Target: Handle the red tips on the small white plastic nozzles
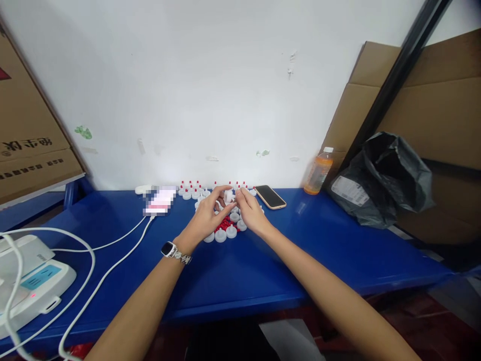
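My left hand [207, 214] is closed on a white plastic nozzle cap [228, 196], held between thumb and fingers above the table. Close beside it, my right hand [252, 212] is pinched shut; whatever its fingertips hold is too small and hidden to make out. Beneath both hands lies a pile of small red tips [224, 224], ringed by several loose white caps [220, 235] without red tips. Behind my left hand, several white caps with red tips [187, 193] stand upright near the wall. My hands partly cover the pile.
A phone [270, 196] lies right of the caps, and a plugged-in phone [161, 200] lies left. White cables [126, 250] run to a power strip [45, 286]. An orange drink bottle [318, 171] and a dark plastic bag [379, 180] stand right on the blue table [240, 281].
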`<action>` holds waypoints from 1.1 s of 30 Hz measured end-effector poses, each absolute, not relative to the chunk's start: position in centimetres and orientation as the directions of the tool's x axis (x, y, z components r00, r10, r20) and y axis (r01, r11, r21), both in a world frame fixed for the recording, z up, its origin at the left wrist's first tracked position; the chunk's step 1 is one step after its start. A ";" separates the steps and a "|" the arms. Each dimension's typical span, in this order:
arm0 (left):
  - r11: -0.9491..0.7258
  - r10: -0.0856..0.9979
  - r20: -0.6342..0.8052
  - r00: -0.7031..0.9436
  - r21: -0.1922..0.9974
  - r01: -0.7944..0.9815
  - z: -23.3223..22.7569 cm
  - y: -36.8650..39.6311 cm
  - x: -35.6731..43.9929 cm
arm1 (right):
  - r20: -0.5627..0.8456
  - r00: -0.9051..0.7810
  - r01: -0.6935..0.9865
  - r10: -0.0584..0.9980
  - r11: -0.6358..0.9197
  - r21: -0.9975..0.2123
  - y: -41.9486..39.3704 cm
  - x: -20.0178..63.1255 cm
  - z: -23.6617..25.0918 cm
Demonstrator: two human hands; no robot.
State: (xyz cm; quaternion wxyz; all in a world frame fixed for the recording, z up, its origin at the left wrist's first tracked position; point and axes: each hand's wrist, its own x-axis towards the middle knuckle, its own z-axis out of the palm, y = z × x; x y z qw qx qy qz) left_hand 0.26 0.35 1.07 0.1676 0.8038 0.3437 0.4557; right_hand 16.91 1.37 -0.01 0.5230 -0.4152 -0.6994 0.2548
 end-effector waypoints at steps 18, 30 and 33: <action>-0.481 0.858 0.438 0.267 0.869 0.118 1.2 1.0 0.8 | 0.573 -0.042 0.336 0.819 0.552 -0.764 0.4 15.9 0.1; -0.617 0.772 0.553 0.313 0.771 0.159 1.1 0.6 0.5 | 0.505 -0.059 0.249 0.861 0.503 -0.828 1.1 16.0 -0.1; -0.518 0.827 0.479 0.294 0.853 0.068 1.3 0.7 1.0 | 0.563 -0.059 0.340 0.824 0.547 -0.765 0.5 15.8 0.2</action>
